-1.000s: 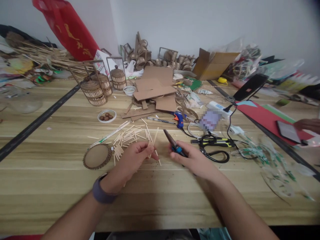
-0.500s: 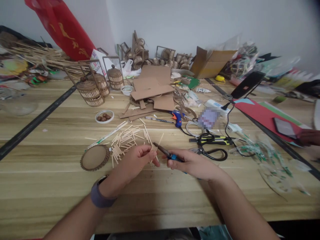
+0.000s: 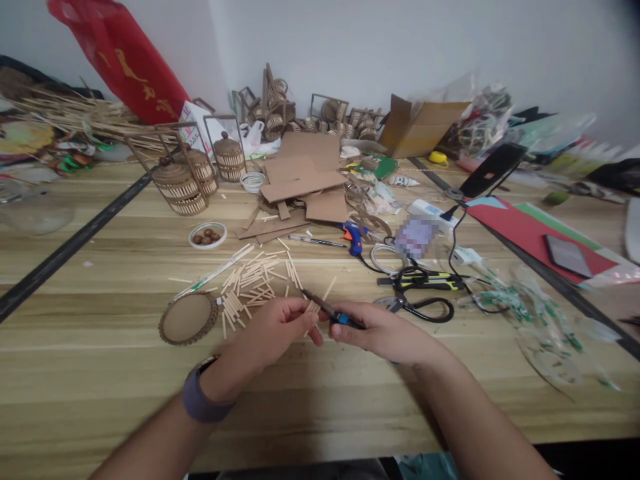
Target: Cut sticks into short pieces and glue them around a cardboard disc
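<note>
My left hand [image 3: 274,330] is closed on a small bundle of thin wooden sticks [image 3: 314,308] just above the wooden table [image 3: 100,360]. My right hand [image 3: 381,331] grips blue-handled pliers [image 3: 331,312], whose dark jaws point left and reach the sticks in my left hand. A loose pile of short sticks [image 3: 253,281] lies just beyond my left hand. To its left lies a round cardboard disc [image 3: 189,318] with a corrugated edge.
Black scissors [image 3: 425,305] and a blue glue gun [image 3: 355,237] lie right of my hands. A small dish of brown nuts [image 3: 207,235], woven stick baskets [image 3: 186,181], cardboard pieces [image 3: 305,180], a cardboard box [image 3: 417,127] and a phone on red paper [image 3: 565,254] sit farther back.
The pliers swung from pointing up and away to pointing left, their jaws now meeting the sticks in my left hand. Another person's hand at the right edge has left the view.
</note>
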A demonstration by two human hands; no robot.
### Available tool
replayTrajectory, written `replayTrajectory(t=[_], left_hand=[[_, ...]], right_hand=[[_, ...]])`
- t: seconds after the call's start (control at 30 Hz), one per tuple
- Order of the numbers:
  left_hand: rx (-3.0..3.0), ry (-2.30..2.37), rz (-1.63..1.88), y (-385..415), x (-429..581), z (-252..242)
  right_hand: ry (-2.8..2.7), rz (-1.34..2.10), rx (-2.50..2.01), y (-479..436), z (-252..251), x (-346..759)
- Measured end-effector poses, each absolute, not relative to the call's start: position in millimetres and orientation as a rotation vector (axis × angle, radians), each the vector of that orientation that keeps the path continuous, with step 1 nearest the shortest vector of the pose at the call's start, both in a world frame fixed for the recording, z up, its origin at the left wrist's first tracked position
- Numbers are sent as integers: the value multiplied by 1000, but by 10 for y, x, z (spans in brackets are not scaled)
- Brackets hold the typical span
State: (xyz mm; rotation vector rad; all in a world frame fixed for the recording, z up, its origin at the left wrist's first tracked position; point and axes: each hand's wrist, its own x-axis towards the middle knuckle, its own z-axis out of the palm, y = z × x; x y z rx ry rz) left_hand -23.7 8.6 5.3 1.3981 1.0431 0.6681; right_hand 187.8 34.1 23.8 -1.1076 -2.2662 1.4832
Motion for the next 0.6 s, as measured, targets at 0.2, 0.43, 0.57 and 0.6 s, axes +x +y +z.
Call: replayTrajectory(t=[0.2, 0.43, 0.57, 0.6], left_hand=[[1409, 1070, 652, 75, -217, 96], [1421, 1049, 660, 74, -212, 64], [1412, 1045, 662, 70, -208, 66], [1413, 1042, 662, 69, -208, 69]], right_hand=[[-2283, 1485, -1051, 341, 263, 1858], [-2310, 1485, -1064, 325, 290, 1838], [-2309, 1488, -1037, 329, 280, 1834], [-2304, 1494, -1032, 329, 278, 1833]])
